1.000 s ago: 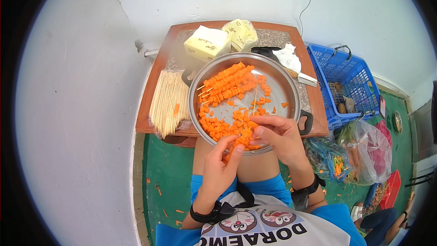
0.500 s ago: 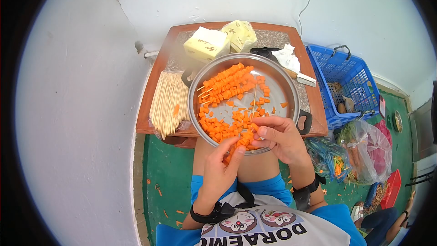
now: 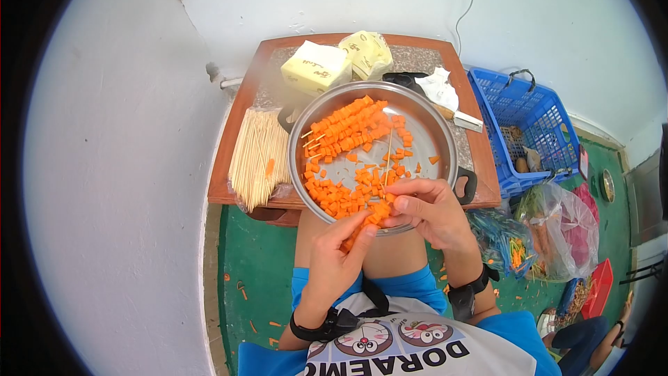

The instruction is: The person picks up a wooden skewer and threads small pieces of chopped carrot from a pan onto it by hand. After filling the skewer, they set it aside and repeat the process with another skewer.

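Over the near rim of a steel pot (image 3: 449, 146), my left hand (image 3: 337, 254) is closed round a skewer threaded with carrot pieces (image 3: 378, 213). The bare end of that stick rises over the pot. My right hand (image 3: 435, 214) pinches at the upper end of the threaded carrot, thumb and forefinger together, beside the stick. Loose carrot pieces (image 3: 334, 197) cover the near part of the pot's bottom. Several filled carrot skewers (image 3: 348, 125) lie side by side at its far left.
Left of the pot lies a pile of bare bamboo sticks (image 3: 257, 157). Two tissue packs (image 3: 316, 68), a white-wrapped knife (image 3: 438, 90) and a blue crate (image 3: 529, 129) are farther off. Plastic bags (image 3: 557, 230) are on the floor at right, near another person's leg (image 3: 581, 348).
My right thumb and forefinger have moved slightly down and left, closer to the threaded carrot. The piece they pinched now sits at the stack's top.
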Demonstrator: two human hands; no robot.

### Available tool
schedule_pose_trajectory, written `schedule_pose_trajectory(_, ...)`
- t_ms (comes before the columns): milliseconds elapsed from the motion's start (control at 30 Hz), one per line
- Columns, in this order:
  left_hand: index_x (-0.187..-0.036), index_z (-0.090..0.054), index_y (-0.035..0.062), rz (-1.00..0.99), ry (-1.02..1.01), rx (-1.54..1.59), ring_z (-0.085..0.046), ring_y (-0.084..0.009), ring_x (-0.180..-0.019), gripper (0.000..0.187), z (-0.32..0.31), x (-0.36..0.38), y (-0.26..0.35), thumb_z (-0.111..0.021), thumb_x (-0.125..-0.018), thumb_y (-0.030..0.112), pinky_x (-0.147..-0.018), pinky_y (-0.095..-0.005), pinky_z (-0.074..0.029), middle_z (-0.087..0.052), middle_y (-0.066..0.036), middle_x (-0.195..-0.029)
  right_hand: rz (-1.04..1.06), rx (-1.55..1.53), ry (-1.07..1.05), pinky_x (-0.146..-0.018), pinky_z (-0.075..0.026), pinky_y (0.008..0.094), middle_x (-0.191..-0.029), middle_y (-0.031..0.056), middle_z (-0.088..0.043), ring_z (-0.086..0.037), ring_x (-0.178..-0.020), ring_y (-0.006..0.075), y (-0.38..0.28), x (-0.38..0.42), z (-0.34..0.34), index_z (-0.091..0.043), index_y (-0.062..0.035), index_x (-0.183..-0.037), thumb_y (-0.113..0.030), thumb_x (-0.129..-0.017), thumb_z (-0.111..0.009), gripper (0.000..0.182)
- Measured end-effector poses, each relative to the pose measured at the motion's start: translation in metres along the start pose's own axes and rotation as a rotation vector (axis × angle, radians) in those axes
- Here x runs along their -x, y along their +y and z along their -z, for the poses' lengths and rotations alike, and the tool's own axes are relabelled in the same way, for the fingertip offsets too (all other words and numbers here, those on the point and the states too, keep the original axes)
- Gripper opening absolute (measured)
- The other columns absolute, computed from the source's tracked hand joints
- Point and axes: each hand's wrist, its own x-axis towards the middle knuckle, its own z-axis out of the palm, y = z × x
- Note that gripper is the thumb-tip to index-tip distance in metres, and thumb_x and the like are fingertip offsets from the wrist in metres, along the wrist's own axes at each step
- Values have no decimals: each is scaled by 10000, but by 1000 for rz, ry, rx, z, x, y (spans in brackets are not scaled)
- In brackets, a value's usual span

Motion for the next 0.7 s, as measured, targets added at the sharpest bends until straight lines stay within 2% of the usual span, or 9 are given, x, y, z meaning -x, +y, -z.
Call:
schedule_pose_trajectory(267, -927, -564, -34, 22, -31, 16, -433, -87, -481, 224, 1, -1, 5, -572, -759, 115, -433, -214, -340, -554, -86, -662, 29, 105, 6, -647, -523, 265, -875, 93, -547, -573, -739, 161, -1, 0, -1, -571, 45, -918, -12, -737, -567, 190)
schedule_pose_trajectory(467, -917, -570, -37, -44, -47, -25, -409, -69, -473, 223, 4, -2, 3, -576, -755, 115, -422, -206, -318, -536, -74, -623, 30, 261, -17, -652, -519, 261, -866, 93, -548, -560, -760, 153, -8, 2, -6, -585, 25, -913, 9, -717, -579, 197)
schedule_pose_trajectory(533, -913, -571, -38, -5, -50, 15, -407, -67, -473, 222, 3, -1, 2, -579, -752, 114, -422, -205, -315, -537, -71, -621, 39, 314, -16, -657, -517, 258, -865, 95, -548, -556, -765, 152, -9, 3, -7, -586, 21, -912, 16, -712, -580, 200)
schedule_pose_trajectory(633, -910, -572, -40, 43, -55, 102, -412, -66, -480, 224, 0, 0, -3, -586, -747, 112, -426, -200, -315, -544, -66, -631, 95, 387, -42, -656, -503, 244, -863, 98, -548, -540, -792, 145, -9, 4, -6, -590, 19, -910, 21, -712, -578, 199)
schedule_pose_trajectory(700, -912, -572, -40, 54, -55, 149, -417, -66, -487, 226, -1, 0, -3, -589, -744, 110, -430, -196, -317, -549, -63, -644, 223, 406, -91, -648, -480, 228, -849, 85, -539, -519, -794, 125, -9, 5, -4, -582, 12, -937, 14, -710, -586, 228)
